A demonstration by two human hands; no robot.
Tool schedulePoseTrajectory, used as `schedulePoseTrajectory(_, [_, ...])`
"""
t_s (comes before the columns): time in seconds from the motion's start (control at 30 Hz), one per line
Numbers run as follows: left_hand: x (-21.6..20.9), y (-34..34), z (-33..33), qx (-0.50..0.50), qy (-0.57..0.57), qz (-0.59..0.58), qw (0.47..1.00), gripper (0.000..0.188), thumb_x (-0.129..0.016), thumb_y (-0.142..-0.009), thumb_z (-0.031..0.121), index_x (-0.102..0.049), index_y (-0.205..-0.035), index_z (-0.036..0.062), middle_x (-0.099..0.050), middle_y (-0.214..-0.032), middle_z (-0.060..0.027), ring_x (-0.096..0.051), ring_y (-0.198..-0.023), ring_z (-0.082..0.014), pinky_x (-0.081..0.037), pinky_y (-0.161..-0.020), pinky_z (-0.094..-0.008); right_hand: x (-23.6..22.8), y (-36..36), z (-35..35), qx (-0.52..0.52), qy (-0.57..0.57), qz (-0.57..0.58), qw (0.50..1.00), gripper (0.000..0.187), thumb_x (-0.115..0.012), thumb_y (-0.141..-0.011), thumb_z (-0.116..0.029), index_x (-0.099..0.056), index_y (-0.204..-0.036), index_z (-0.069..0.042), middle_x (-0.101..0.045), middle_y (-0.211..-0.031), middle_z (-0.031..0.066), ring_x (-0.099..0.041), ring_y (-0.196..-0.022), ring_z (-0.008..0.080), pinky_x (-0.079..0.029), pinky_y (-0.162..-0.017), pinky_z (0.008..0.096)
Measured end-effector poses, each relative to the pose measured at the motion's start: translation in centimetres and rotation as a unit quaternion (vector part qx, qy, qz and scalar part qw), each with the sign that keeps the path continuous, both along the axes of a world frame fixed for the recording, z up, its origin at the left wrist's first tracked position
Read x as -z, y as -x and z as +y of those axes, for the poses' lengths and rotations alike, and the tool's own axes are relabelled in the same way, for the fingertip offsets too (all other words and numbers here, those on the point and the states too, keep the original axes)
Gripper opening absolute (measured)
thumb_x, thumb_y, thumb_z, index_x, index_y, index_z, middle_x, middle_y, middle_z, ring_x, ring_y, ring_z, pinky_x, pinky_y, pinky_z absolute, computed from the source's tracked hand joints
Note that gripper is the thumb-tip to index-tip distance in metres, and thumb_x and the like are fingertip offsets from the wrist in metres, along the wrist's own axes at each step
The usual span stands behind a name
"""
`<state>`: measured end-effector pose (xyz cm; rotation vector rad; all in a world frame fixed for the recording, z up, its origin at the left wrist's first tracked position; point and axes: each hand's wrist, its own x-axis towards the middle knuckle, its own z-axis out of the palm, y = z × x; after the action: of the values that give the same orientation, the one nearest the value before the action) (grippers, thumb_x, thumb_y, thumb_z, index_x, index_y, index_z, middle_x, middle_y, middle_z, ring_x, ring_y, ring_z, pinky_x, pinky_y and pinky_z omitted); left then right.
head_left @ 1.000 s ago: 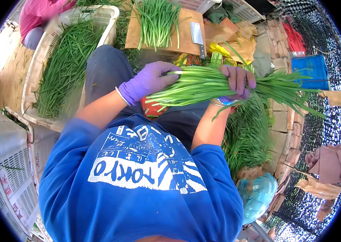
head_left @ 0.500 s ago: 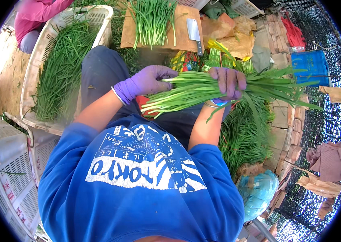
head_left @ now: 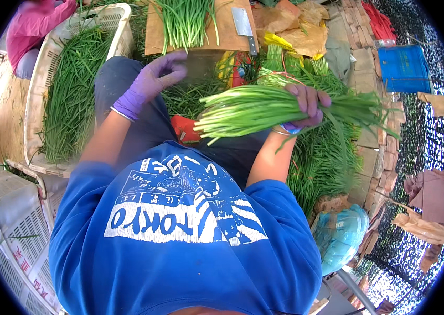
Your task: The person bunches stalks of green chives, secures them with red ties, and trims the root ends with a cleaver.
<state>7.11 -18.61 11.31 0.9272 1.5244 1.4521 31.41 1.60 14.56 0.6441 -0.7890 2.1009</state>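
Note:
In my right hand (head_left: pixel 308 105), gloved in purple, is a thick bunch of garlic chives (head_left: pixel 248 107), gripped around its leafy part. The pale cut ends point left over my lap and the green tips stick out to the right. My left hand (head_left: pixel 153 81), in a matching glove, is apart from the bunch and holds nothing; its slightly blurred fingers are spread just below the near edge of a wooden board (head_left: pixel 227 44). On that board lie more loose chives (head_left: pixel 185 21) and a cleaver (head_left: pixel 242 23) with a dark handle.
A white crate (head_left: pixel 33 105) heaped with chives stands at my left, a person in a pink sleeve (head_left: pixel 48 21) beyond it. Tied bundles (head_left: pixel 274 60) and a chive pile (head_left: pixel 322 168) lie at right. Stacked white crates (head_left: pixel 27 220), a blue bag (head_left: pixel 403 68) and a turquoise bundle (head_left: pixel 340 236) are around.
My left hand has let go of the stem ends and moved up and left toward the board. The bunch stays in my right hand, its stems now closer together.

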Motion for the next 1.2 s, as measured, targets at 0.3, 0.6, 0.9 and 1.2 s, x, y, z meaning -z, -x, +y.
schedulePoseTrajectory(0.3, [0.5,-8.6,5.4,0.158,-0.042,-0.031,0.986,0.109,-0.078,-0.057,0.012,-0.005,-0.138,0.0069,-0.034,-0.132,-0.0111,-0.034,-0.119,-0.0176,-0.027,-0.099,-0.0293,-1.6,10.4,-3.3,0.197,0.156,-0.466,0.848,0.023,-0.064,-0.069,-0.004,-0.055,-0.089,0.004,-0.058,-0.077,0.0071,-0.056,-0.066,0.0168,-0.046,-0.063,0.0284])
schedulePoseTrajectory(0.6, [0.9,-7.6,3.4,0.11,-0.126,-0.47,0.867,0.056,-0.064,-0.063,-0.003,-0.045,-0.114,0.008,-0.059,-0.096,-0.0073,-0.059,-0.085,-0.02,-0.048,-0.076,-0.0354,0.2,9.2,-4.1,0.064,-0.007,-0.441,0.895,0.065,-0.055,-0.079,-0.011,-0.02,-0.132,0.004,-0.043,-0.121,0.0168,-0.049,-0.099,0.0206,-0.043,-0.08,0.03])
schedulePoseTrajectory(0.9, [1.4,-6.4,4.1,0.058,-0.175,-0.359,0.915,0.068,-0.068,-0.064,0.001,-0.039,-0.126,0.0065,-0.055,-0.11,-0.0082,-0.052,-0.104,-0.0193,-0.041,-0.09,-0.0336,5.7,5.7,-12.3,-0.135,0.073,-0.537,0.83,0.038,-0.063,-0.074,-0.007,-0.049,-0.109,-0.003,-0.057,-0.089,0.0041,-0.059,-0.077,0.0149,-0.051,-0.068,0.0286])
schedulePoseTrajectory(1.2, [0.9,-3.3,3.3,0.19,-0.003,-0.195,0.962,0.058,-0.073,-0.069,0.016,-0.046,-0.119,0.0058,-0.056,-0.098,-0.0054,-0.051,-0.096,-0.0144,-0.043,-0.083,-0.0286,6.2,5.5,-12.4,-0.097,0.072,-0.617,0.778,0.023,-0.061,-0.074,-0.006,-0.054,-0.094,0.001,-0.059,-0.068,0.0084,-0.06,-0.056,0.0168,-0.05,-0.05,0.0265])
